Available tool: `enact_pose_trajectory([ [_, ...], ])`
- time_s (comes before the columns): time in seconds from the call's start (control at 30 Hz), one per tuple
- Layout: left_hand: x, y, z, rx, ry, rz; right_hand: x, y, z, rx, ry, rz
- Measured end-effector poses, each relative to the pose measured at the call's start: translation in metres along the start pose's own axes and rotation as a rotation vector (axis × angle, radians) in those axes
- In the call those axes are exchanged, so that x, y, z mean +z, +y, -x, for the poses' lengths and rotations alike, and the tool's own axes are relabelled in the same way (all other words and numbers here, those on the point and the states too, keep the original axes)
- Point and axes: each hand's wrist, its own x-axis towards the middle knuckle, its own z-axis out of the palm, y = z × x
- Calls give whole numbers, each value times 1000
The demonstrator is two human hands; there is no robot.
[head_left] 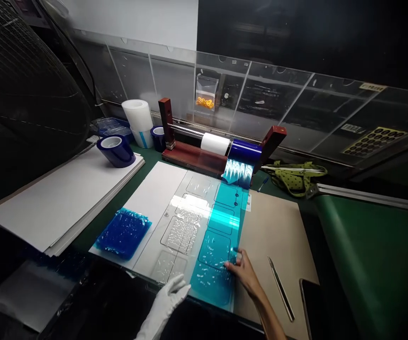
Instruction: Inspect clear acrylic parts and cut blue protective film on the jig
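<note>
At 6 o'clock on the clear panel [175,222], blue film strip [221,236] is pressed flat by the bare right hand [244,274], fingers extended. Gloved left hand [170,295] is held open at the strip's near-left edge, gripping nothing. Uneven pressure is judged likely to trap bubbles or wrinkles.

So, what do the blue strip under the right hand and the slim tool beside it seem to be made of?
The blue strip looks like thin, glossy plastic film: translucent, with glare and trapped bubbles. The slim tool seems to be bare metal, grey with a dull shine. The right hand presses the film's edge.
</note>
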Motion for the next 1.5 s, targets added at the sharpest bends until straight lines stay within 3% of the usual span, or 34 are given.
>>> enact_pose_trajectory([
  [0.13, 19, -16, 18, -59, -135, -20, 12, 36, 39, 35, -41, -73],
  [0.23, 30, -32, 30, -83, -97, -46, 5, 55, 49, -26, -57, 36],
  [0.3, 36, -42, 31, -77, -35, -46, -14, 60, 49, -121, 11, 258],
  [0.43, 45, -57, 27, -70, 79, -55, -77, 55, 40, -211, 381, 914],
  [0.57, 51, -63, 25, -27, 188, -72, -122, 49, 33, -152, 529, 1139],
  [0.73, 54, -66, 20, 22, 283, -135, -135, 54, 25, -100, 531, 1278],
  [0.9, 43, -69, 28, 41, 242, -278, -138, 51, 27, -79, 505, 1281],
  [0.97, 28, -66, 41, 78, 225, -373, -126, 45, 34, -151, 513, 1227],
  [1.03, 8, -57, 53, 149, 250, -489, -99, 38, 43, -324, 485, 1119],
  [1.17, -36, -25, 53, 353, 406, -749, -11, 20, 55, -624, 239, 991],
  [1.33, -71, 14, 8, 479, 450, -1099, 95, 1, 36, -687, 43, 1297],
  [1.5, -90, 26, -22, 530, 366, -1331, 153, -9, 5, -694, -40, 1391],
])
